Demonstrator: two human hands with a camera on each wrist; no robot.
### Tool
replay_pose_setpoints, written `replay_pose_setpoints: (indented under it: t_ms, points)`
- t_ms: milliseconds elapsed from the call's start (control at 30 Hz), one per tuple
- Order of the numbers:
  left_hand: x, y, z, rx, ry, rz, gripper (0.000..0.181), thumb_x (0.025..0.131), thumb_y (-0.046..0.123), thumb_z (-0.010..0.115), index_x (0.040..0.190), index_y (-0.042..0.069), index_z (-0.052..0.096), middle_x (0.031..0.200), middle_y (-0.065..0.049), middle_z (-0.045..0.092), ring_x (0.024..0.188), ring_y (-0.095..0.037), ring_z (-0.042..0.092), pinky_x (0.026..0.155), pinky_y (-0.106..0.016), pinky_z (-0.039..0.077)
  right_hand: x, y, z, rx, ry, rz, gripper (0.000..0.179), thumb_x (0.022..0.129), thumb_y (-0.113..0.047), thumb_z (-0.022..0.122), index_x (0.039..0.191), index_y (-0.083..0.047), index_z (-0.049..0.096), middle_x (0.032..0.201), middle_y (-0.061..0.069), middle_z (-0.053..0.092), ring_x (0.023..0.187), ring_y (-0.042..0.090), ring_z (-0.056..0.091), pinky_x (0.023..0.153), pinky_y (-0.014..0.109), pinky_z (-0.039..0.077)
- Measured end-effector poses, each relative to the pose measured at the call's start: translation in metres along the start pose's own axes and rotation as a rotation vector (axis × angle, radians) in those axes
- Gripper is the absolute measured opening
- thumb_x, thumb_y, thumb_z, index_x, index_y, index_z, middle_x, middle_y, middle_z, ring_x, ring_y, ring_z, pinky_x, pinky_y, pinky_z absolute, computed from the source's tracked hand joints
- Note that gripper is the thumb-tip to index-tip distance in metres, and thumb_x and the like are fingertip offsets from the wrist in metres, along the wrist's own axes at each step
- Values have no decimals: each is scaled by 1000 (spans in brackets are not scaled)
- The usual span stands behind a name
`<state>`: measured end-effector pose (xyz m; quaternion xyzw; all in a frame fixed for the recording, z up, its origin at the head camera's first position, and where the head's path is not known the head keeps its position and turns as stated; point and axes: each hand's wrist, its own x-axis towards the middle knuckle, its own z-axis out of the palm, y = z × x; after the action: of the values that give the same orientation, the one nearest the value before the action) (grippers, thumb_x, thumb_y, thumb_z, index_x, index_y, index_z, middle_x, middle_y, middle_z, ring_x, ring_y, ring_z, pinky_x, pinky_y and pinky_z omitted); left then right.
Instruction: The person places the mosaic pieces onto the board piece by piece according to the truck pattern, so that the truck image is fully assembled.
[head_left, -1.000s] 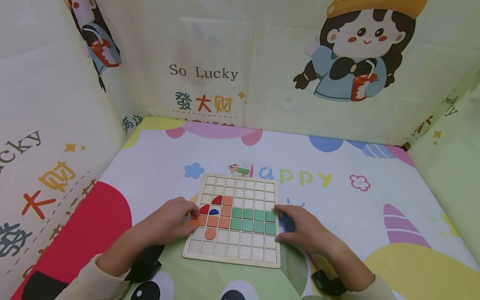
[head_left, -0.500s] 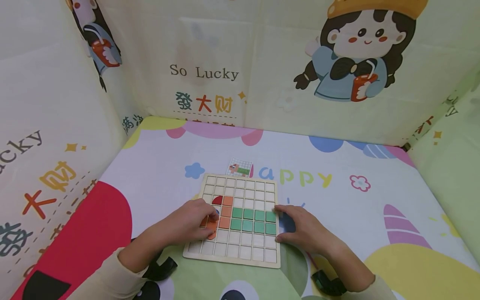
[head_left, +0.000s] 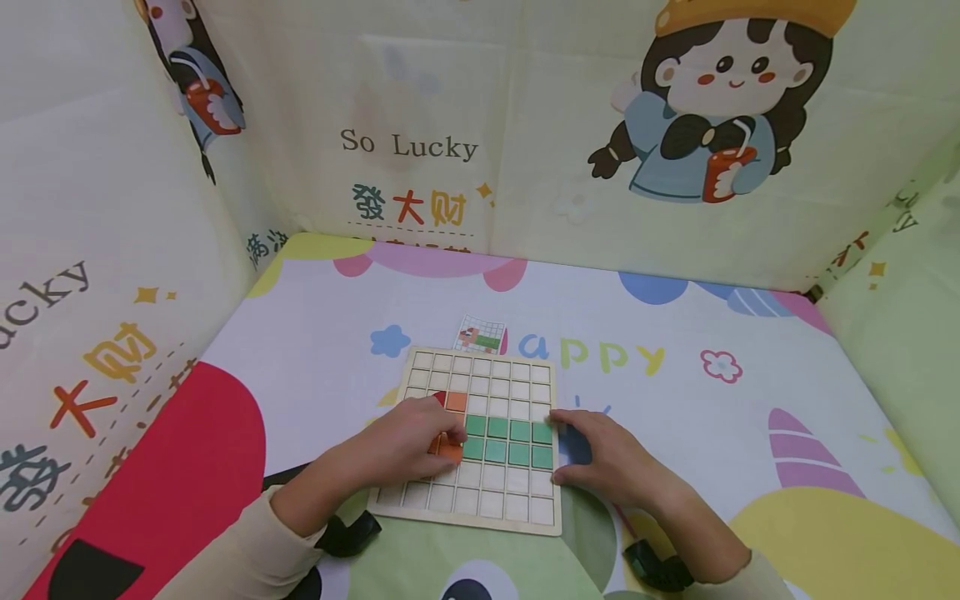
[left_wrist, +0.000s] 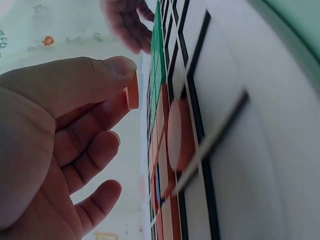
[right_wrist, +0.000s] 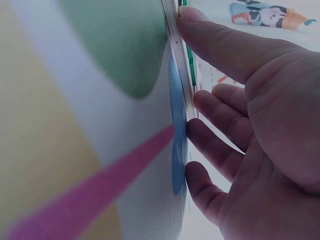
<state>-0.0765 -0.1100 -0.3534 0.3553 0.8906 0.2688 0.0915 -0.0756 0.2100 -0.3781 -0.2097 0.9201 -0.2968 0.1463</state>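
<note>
My left hand (head_left: 408, 437) is over the left part of a wooden grid board (head_left: 504, 507), pinching an orange square tile (left_wrist: 132, 92) between thumb and index finger. The tile is held just above the board in the left wrist view, close to the green square tiles (head_left: 497, 451). A round orange piece (left_wrist: 182, 135) sits in a cell below that hand. Most of the orange, red and blue pieces are hidden by the left hand in the head view. My right hand (head_left: 615, 458) rests thumb and fingertips against the board's right edge (right_wrist: 180, 60), its fingers loosely bent.
A small printed picture card (head_left: 480, 333) lies just behind the board. Black straps with a dark device (head_left: 348, 533) hang at the left wrist, and another device (head_left: 656, 567) is at the right wrist. A patterned cloth (head_left: 675, 375) covers the table.
Carrying the orange square tile, my left hand has moved right from the board's left edge towards the green tiles. My right hand and the board have stayed in place.
</note>
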Motion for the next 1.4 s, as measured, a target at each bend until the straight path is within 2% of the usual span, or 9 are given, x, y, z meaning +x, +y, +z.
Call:
replay_pose_setpoints:
  t_ms: [100, 200, 300, 433, 500, 833, 1133, 1400]
  points:
    - [7, 3, 3, 0, -11, 19, 9, 86, 11, 72, 95, 15, 73, 85, 12, 62, 80, -7, 50, 77, -29, 45, 0, 0, 0, 2, 0, -2, 76, 79, -34, 85, 143, -9, 53, 140, 10, 55, 130, 35, 48, 103, 55, 39]
    - [13, 7, 7, -9, -22, 36, 11, 86, 9, 70, 95, 14, 75, 78, 14, 60, 76, -6, 50, 76, -27, 45, 0, 0, 0, 2, 0, -3, 76, 79, -33, 86, 143, -8, 53, 141, 11, 55, 131, 36, 48, 104, 55, 39]
    - [18, 11, 9, -44, -36, 25, 10, 89, 11, 71, 97, 14, 75, 79, 14, 59, 76, -6, 51, 75, -23, 46, 1, -1, -1, 1, -2, 1, 77, 79, -32, 86, 143, -7, 52, 141, 11, 55, 131, 36, 48, 105, 55, 38]
    - [21, 15, 10, -72, -58, -4, 10, 91, 14, 72, 101, 15, 72, 94, 12, 63, 88, -8, 55, 80, -23, 48, 1, -1, -1, 1, -9, 14, 77, 79, -33, 86, 144, -8, 52, 141, 10, 55, 131, 34, 48, 106, 54, 37]
    - [23, 17, 11, -77, -66, -7, 11, 91, 15, 73, 102, 14, 71, 96, 11, 63, 90, -9, 56, 83, -24, 48, 1, -1, -1, 1, -12, 19, 76, 79, -34, 86, 143, -8, 52, 141, 10, 55, 131, 34, 48, 106, 54, 37]
    - [30, 24, 15, -130, -121, -40, 15, 92, 15, 71, 107, 12, 70, 98, 11, 63, 88, -8, 56, 83, -23, 48, 1, -1, -1, 9, -11, 8, 77, 79, -34, 86, 143, -8, 53, 141, 10, 55, 131, 34, 48, 106, 54, 37]
    - [36, 29, 21, -98, -144, 7, 10, 93, 17, 72, 102, 15, 70, 92, 14, 61, 82, -5, 54, 78, -20, 47, 1, 0, -1, 13, -7, 0, 76, 79, -34, 86, 143, -7, 53, 141, 9, 55, 131, 34, 48, 106, 55, 37]
    - [43, 35, 28, -81, -175, 5, 8, 94, 18, 70, 102, 18, 71, 93, 16, 61, 84, -3, 55, 79, -19, 46, 1, 1, -1, 7, -2, -15, 75, 79, -33, 86, 141, -7, 54, 140, 9, 56, 131, 34, 48, 106, 55, 37]
